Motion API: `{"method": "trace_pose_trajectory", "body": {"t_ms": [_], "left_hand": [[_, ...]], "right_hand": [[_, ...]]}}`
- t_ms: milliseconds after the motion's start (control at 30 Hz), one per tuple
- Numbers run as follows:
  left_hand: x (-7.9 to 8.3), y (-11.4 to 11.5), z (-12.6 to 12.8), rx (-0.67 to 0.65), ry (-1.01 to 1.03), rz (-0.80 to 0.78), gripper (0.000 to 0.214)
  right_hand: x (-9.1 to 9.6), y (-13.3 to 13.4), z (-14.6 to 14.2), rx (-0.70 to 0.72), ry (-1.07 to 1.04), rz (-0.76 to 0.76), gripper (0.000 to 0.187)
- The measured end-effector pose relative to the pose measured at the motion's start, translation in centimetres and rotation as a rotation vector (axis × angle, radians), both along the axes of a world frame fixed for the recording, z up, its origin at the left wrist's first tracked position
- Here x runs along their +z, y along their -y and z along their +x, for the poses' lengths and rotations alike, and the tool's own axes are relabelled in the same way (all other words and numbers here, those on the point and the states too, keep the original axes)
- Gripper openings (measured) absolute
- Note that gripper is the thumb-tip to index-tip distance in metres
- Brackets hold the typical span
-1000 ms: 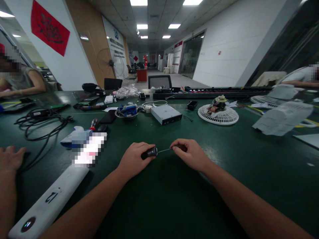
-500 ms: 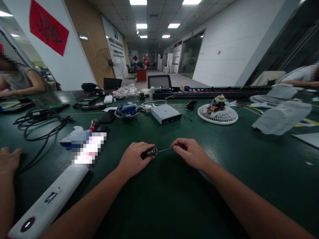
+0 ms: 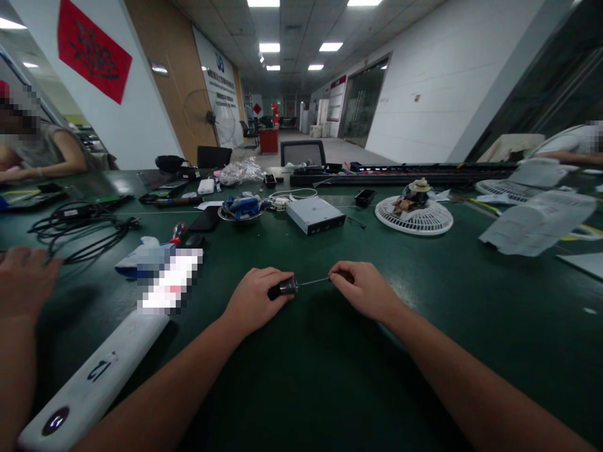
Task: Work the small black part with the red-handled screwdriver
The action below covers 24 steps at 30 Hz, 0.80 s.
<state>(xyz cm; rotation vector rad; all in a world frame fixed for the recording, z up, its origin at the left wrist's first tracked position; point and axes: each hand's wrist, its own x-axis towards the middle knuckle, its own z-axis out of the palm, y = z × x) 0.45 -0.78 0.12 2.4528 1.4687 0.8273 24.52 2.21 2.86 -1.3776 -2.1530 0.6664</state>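
My left hand rests on the green table, fingers wrapped round the dark handle of a small screwdriver. Its thin metal shaft runs right to my right hand, which is closed in a pinch round the shaft's tip and a small dark part I cannot make out. Both hands lie close together near the table's middle.
Another person's hand lies at the left edge beside a black cable coil. A long white device lies front left. Farther back sit a grey drive box, a metal bowl, a white fan grille and grey plastic covers.
The other person's hand at the left edge has moved up and to the right. My own hands hold the same pose round the screwdriver.
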Motion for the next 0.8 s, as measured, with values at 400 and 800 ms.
{"method": "trace_pose_trajectory", "body": {"t_ms": [400,800], "left_hand": [[-0.05,0.0,0.01,0.004,0.001,-0.02,0.037],[-0.26,-0.28,-0.28,0.164,0.026,0.01,0.035]], "right_hand": [[0.06,-0.03,-0.13,0.007,-0.055,-0.101,0.024],[-0.71,-0.19,-0.39,-0.189,-0.004,-0.092,0.043]]}}
